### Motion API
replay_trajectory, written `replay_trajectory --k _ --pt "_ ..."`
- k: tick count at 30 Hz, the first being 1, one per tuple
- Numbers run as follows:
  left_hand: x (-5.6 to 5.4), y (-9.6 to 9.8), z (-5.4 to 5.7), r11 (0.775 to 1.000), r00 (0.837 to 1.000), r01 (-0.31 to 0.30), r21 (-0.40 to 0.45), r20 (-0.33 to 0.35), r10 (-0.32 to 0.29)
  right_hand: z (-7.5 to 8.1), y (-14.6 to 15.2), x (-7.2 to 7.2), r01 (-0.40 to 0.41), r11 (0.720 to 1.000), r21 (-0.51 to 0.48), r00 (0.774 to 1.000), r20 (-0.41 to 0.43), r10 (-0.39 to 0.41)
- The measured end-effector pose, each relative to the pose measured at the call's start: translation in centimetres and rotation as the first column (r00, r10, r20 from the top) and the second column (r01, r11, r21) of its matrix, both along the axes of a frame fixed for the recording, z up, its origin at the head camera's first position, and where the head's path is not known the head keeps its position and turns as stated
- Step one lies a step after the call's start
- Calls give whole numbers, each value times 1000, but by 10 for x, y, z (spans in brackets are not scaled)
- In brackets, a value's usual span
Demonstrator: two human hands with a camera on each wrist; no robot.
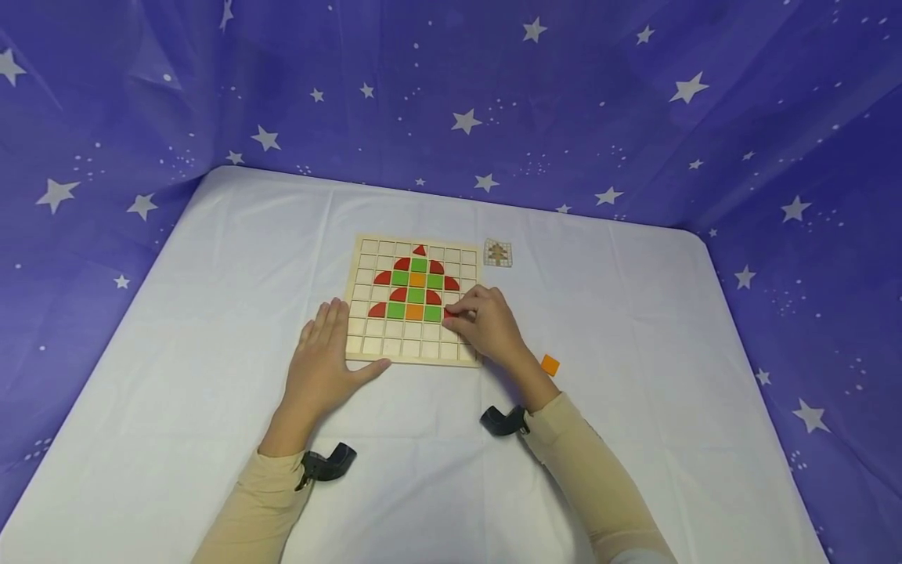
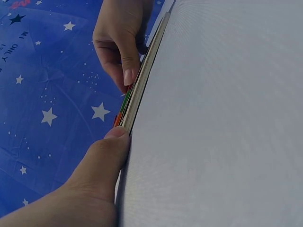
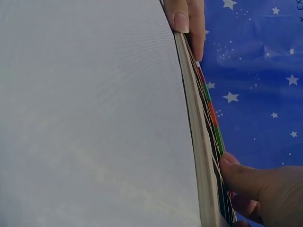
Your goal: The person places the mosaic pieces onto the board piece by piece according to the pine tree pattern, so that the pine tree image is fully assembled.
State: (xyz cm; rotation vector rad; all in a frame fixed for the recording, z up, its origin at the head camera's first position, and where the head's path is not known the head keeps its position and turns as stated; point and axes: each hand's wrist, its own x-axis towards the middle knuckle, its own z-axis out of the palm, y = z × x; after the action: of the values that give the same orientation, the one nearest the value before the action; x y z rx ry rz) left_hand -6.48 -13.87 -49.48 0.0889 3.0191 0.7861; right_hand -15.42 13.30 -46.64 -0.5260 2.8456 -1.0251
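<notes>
A wooden grid board (image 1: 412, 361) lies on the table, with red, green and orange tiles set in a tree-like pattern. My right hand (image 1: 491, 323) pinches a red tile (image 1: 449, 312) between thumb and fingers, at the right end of the pattern's lowest row. That tile is mostly covered by the fingertips, so its exact shape is hidden. Along the board's left edge rests my left hand (image 1: 320, 364), its fingers straight and its thumb spread to the front edge. In the left wrist view, the left thumb (image 2: 102, 158) touches the board's side.
A loose orange square tile (image 1: 550, 365) lies right of the board, beside the right wrist. Near the board's upper right corner is a small card (image 1: 497, 253) with a brown tree pattern. White cloth (image 1: 634, 352) covers the table; a starry blue curtain (image 1: 423, 94) hangs behind it.
</notes>
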Motion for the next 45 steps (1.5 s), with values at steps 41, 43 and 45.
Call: replay_trajectory --k 41,43,45 --pt "0 -1 -1 1000 1000 0 6 1 0 -6 13 2 14 999 -46 1000 11 -13" --pt "0 -1 -2 1000 1000 -1 6 -4 1 -6 17 3 12 999 -46 1000 4 -12" --pt "0 -1 -2 1000 1000 1 9 -9 -1 -6 23 6 11 999 -40 1000 -18 -12"
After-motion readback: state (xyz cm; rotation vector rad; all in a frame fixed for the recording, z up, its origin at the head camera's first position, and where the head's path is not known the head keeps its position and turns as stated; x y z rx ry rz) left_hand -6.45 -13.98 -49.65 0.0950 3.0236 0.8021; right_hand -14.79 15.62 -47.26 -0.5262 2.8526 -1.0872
